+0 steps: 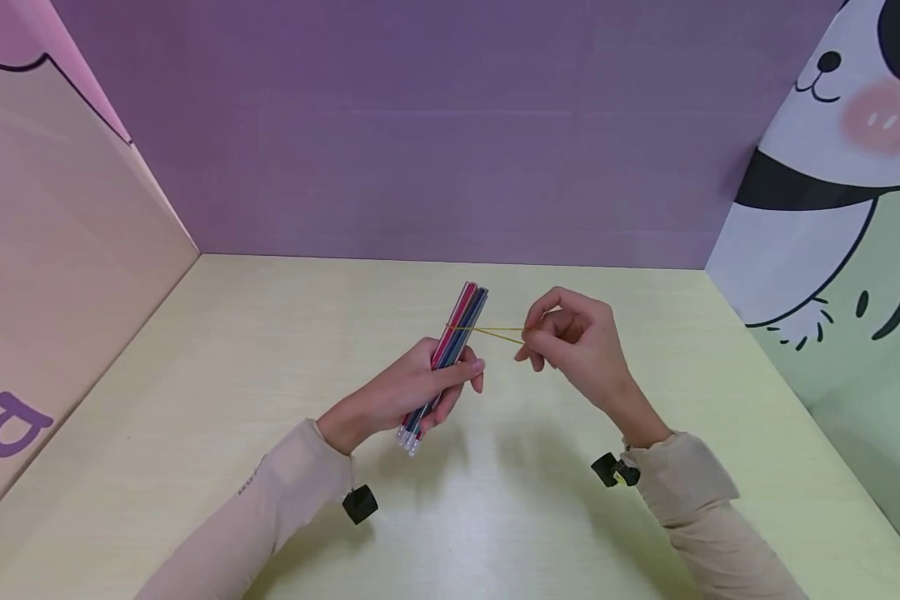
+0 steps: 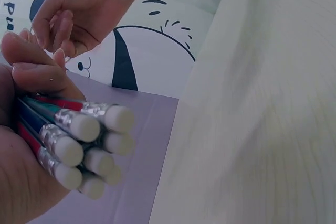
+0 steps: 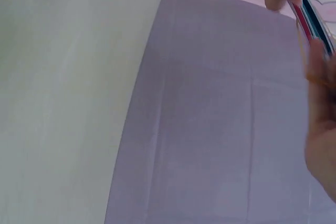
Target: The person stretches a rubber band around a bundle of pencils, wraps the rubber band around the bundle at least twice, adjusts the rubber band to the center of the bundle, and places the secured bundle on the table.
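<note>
A bundle of pencils [image 1: 459, 325], red and dark blue with some green, is gripped by my left hand [image 1: 412, 385] above the table, tilted with its upper end leaning right. White erasers [image 2: 97, 158] in silver ferrules cap the lower ends, seen close in the left wrist view. Around the upper part of the bundle runs a yellow rubber band [image 1: 498, 330], stretched out to the right. My right hand [image 1: 581, 342] pinches the far end of that band between thumb and fingers, a short way right of the pencils. In the right wrist view this hand appears only at the right edge.
Below the hands lies a pale wooden table [image 1: 195, 400]. A purple panel [image 1: 450, 150] stands along its back edge, a pinkish panel [image 1: 52, 250] at the left and a green panel [image 1: 870, 375] with a panda picture at the right. Each wrist wears a small black camera [image 1: 360, 504].
</note>
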Demonstrator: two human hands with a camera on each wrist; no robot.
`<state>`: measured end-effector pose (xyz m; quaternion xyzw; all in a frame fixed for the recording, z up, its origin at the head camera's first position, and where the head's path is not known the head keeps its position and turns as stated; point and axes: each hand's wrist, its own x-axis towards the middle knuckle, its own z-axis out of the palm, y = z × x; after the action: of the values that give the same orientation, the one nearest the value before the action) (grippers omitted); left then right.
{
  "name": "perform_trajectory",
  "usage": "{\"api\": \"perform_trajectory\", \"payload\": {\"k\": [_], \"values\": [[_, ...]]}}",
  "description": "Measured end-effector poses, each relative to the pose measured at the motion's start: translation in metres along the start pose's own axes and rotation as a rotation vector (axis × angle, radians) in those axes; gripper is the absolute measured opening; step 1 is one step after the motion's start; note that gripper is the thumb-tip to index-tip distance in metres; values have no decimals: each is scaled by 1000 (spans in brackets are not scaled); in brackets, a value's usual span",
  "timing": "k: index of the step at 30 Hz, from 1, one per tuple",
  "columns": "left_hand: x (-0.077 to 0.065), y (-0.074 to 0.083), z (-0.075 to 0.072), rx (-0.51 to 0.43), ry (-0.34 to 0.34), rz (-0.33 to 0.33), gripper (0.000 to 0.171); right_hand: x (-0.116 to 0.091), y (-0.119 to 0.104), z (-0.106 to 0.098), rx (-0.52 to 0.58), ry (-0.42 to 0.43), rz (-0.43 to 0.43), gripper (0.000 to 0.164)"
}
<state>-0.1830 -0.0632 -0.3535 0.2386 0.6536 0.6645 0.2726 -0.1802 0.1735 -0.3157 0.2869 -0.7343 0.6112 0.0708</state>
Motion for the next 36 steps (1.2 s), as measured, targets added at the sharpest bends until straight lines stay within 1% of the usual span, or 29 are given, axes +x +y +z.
{"api": "perform_trajectory", "payload": {"k": [2, 3, 5, 7, 9, 13, 15, 16, 19, 21, 23, 26, 29, 32, 36], "values": [[0, 1, -1, -32, 3, 2, 30, -2, 0, 5, 37, 52, -70, 11], [0, 2, -2, -46, 6, 3, 30, -2, 0, 7, 45, 64, -92, 10], [1, 3, -3, -67, 11, 7, 29, -4, 0, 10, 38, 57, -106, 9], [1, 3, -4, -75, 18, 10, 28, -4, -1, 11, 26, 30, -92, 11], [2, 3, -5, -74, 23, 12, 27, -5, -1, 11, 17, -15, -64, 12], [3, 3, -6, -69, 30, 8, 26, -5, -2, 7, 6, -105, -23, 10], [3, 3, -5, -48, 40, 7, 28, -4, -1, 4, -14, -130, -10, 13], [3, 3, -4, -19, 49, 9, 29, -4, 0, 3, -29, -131, 0, 16], [1, 3, 0, 96, 60, 32, 32, -1, 4, -1, -94, -110, 61, 21], [0, 4, 4, 186, 60, 58, 31, 1, 6, -2, -128, -97, 123, 21], [0, 5, 8, 246, 59, 88, 28, 2, 8, -2, -147, -101, 194, 20], [-1, 5, 11, 285, 77, 106, 23, 4, 8, -2, -175, -133, 293, 15], [-2, 5, 11, 306, 98, 99, 21, 5, 8, -1, -231, -183, 368, 12], [-2, 4, 12, 330, 103, 93, 20, 5, 10, -1, -288, -237, 403, 12], [-1, 3, 13, 376, 117, 100, 20, 7, 13, -4, -314, -301, 434, 18]]}}
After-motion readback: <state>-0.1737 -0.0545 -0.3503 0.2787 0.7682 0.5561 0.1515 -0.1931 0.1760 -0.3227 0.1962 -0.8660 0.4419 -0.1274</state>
